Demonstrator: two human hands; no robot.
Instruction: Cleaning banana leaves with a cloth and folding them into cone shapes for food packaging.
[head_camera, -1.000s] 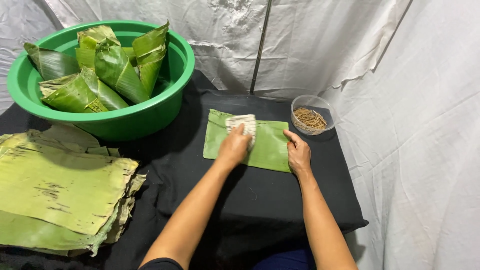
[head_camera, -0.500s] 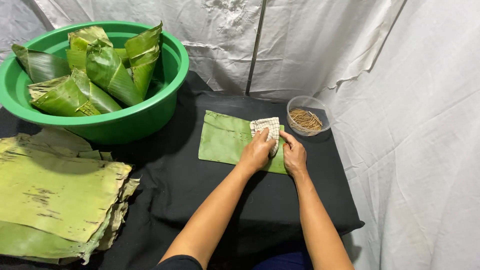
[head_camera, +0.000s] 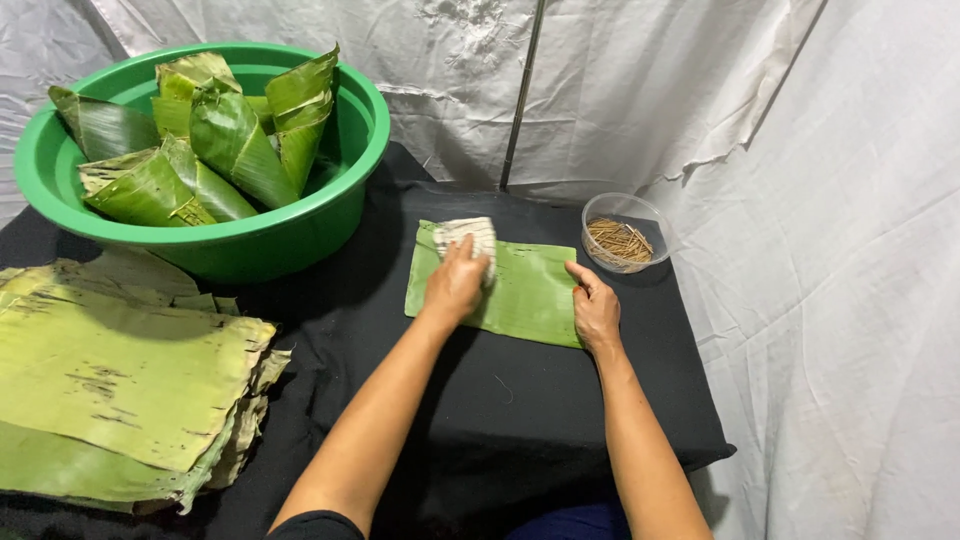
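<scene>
A rectangular green banana leaf piece (head_camera: 528, 292) lies flat on the black tablecloth (head_camera: 500, 410). My left hand (head_camera: 455, 283) presses a folded whitish cloth (head_camera: 472, 236) onto the leaf's upper left part. My right hand (head_camera: 596, 312) rests flat on the leaf's right edge, fingers spread, holding it down.
A green plastic basin (head_camera: 340, 200) at the back left holds several folded banana-leaf parcels (head_camera: 215, 140). A stack of large banana leaves (head_camera: 110, 380) lies at the left. A small clear bowl of thin wooden sticks (head_camera: 622, 236) stands beside the leaf. White cloth walls surround the table.
My left hand slid the cloth right across the leaf and then back to its upper left. My right hand stayed on the leaf's right edge.
</scene>
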